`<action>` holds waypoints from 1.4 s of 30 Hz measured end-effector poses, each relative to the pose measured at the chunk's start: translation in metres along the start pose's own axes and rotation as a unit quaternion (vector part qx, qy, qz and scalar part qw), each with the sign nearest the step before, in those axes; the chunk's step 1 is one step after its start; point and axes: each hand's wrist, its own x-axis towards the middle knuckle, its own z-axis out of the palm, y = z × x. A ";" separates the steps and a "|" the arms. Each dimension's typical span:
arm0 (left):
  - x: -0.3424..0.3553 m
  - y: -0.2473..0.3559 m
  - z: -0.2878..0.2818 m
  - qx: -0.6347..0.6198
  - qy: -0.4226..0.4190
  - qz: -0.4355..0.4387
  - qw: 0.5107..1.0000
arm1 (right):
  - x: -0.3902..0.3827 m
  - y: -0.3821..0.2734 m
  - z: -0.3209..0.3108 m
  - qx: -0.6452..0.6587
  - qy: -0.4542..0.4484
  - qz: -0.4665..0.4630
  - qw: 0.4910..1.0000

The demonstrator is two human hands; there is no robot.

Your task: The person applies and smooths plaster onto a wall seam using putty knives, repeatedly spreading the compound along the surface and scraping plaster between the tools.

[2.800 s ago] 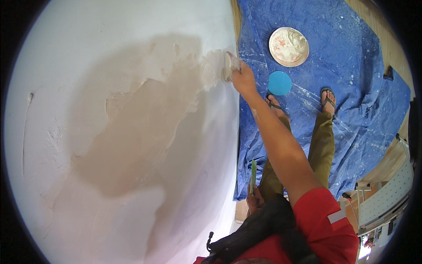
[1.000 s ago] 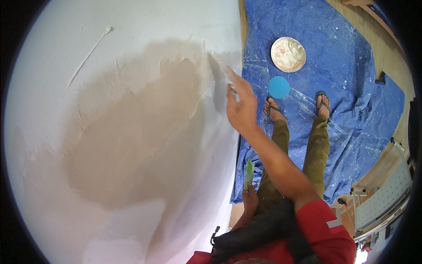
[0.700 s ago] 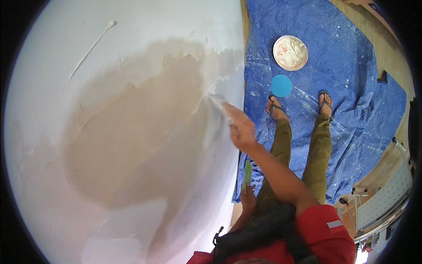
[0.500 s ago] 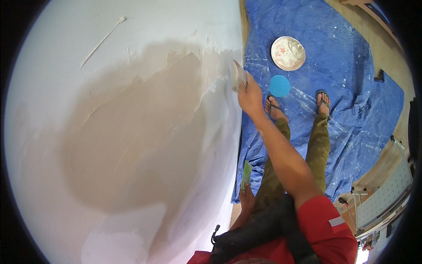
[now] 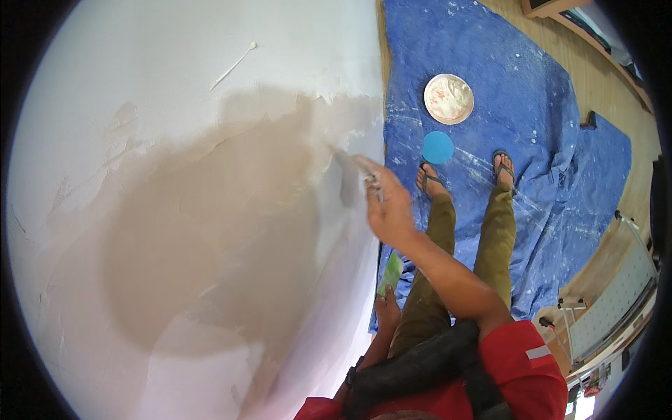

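Our right hand (image 5: 389, 210) grips a putty knife (image 5: 348, 183), blade against the wall (image 5: 140, 105) beside its damp tan patch. Our left hand (image 5: 386, 311), lowered, holds a green scraper (image 5: 390, 271). A round bucket (image 5: 448, 99) of pale plaster stands on the blue tarp (image 5: 546, 126), its blue lid (image 5: 437, 148) just beside.

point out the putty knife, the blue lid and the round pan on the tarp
putty knife (image 5: 348, 183), head view, on the flat blade against the wall
blue lid (image 5: 437, 148), head view, on the middle of the disc
round pan (image 5: 449, 99), head view, on its smeared inside
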 end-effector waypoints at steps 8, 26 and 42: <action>0.001 -0.007 0.007 -0.027 0.055 0.027 0.998 | 0.031 0.031 0.056 -0.022 0.071 -0.106 0.992; -0.024 0.175 -0.016 -0.348 -0.074 0.068 0.932 | -0.063 0.055 -0.156 0.361 0.043 0.283 0.888; -0.087 0.267 0.060 -0.389 -0.057 0.185 0.900 | -0.054 -0.023 -0.239 0.410 -0.006 0.230 0.883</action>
